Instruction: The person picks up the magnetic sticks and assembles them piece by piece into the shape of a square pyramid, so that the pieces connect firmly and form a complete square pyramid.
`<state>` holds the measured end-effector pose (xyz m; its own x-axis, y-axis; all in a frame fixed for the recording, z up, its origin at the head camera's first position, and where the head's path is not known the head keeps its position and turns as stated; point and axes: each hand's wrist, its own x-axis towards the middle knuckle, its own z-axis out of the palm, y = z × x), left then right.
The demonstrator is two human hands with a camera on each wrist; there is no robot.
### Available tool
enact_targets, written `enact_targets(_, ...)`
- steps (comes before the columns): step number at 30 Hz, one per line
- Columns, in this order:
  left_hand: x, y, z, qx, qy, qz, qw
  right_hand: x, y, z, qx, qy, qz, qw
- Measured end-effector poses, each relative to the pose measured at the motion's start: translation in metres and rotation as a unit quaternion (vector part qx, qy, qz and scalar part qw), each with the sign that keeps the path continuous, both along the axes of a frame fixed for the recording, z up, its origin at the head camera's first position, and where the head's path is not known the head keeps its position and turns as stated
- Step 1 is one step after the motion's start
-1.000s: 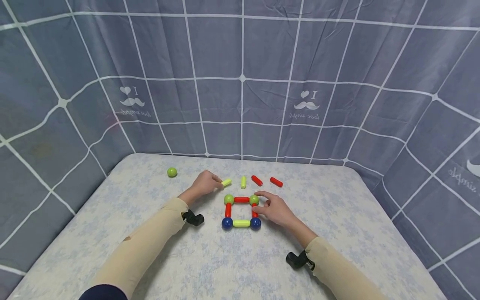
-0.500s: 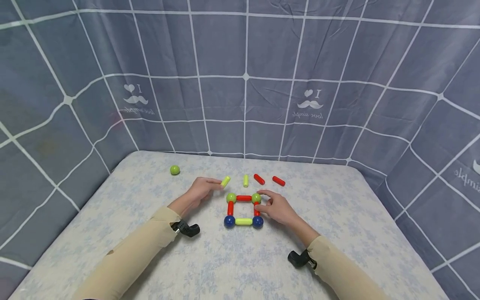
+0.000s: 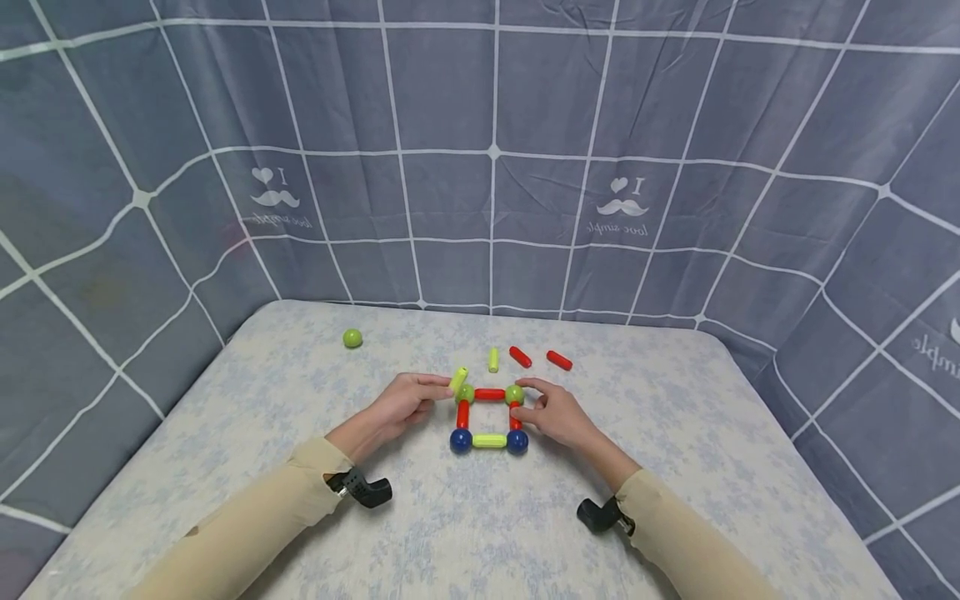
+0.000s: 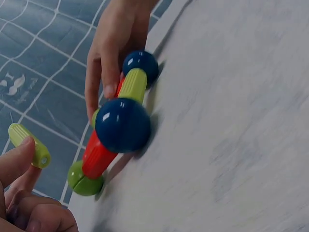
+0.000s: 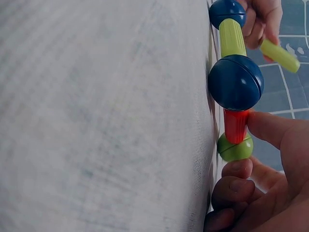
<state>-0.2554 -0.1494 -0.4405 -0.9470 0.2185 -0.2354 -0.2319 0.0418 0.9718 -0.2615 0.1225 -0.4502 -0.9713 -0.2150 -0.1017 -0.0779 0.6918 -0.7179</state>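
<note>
A square of magnetic rods and balls lies on the table. It has two blue balls in front, including the left blue ball (image 3: 461, 441), and two green balls behind, including the right green ball (image 3: 514, 395). Red rods form its back (image 3: 490, 394) and sides; a yellow-green rod (image 3: 490, 441) joins the blue balls. My left hand (image 3: 397, 406) pinches another yellow-green rod (image 4: 29, 145) between thumb and finger, tilted above the left rear green ball. My right hand (image 3: 558, 417) holds the square's right side, thumb against the red side rod (image 5: 235, 126) and fingers at the rear green ball.
Behind the square lie a loose yellow-green rod (image 3: 493, 360), a red rod (image 3: 520, 357) and a second red rod (image 3: 558, 360). A lone green ball (image 3: 352, 338) sits at the back left. A grey checked curtain (image 3: 450, 200) surrounds the table's (image 3: 480, 525) back and sides.
My left hand has lifted the yellow-green rod off the table, turned it more upright and brought it toward the square's left rear green ball. The right hand keeps its hold on the square.
</note>
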Motion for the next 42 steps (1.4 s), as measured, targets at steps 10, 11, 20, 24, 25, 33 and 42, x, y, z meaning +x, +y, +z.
enact_targets(10, 0.023, 0.006, 0.002, 0.035, -0.017, -0.04, 0.9985, -0.001, -0.001, 0.0, 0.003, 0.002, 0.001, 1.0)
enact_targets(11, 0.025, 0.006, 0.003, 0.034, -0.02, -0.043, 0.9983, -0.001, -0.001, 0.0, 0.003, 0.003, 0.002, 1.0)
enact_targets(20, 0.039, 0.008, -0.002, 0.022, -0.02, -0.053, 0.9982, -0.001, 0.0, -0.001, 0.001, 0.003, 0.006, 1.0)
enact_targets(24, 0.044, 0.009, -0.005, 0.026, -0.026, -0.056, 0.9978, 0.0, 0.0, 0.0, 0.002, 0.002, 0.005, 1.0)
enact_targets(25, 0.045, 0.009, -0.005, 0.026, -0.025, -0.056, 0.9978, 0.0, 0.0, 0.0, 0.002, 0.002, 0.005, 1.0)
enact_targets(33, 0.045, 0.016, -0.004, 0.02, -0.031, -0.06, 0.9975, 0.0, 0.001, 0.0, 0.006, 0.004, 0.0, 1.0)
enact_targets(42, 0.043, 0.018, -0.005, 0.013, -0.03, -0.052, 0.9981, 0.0, 0.001, 0.001, 0.003, -0.001, 0.004, 1.0)
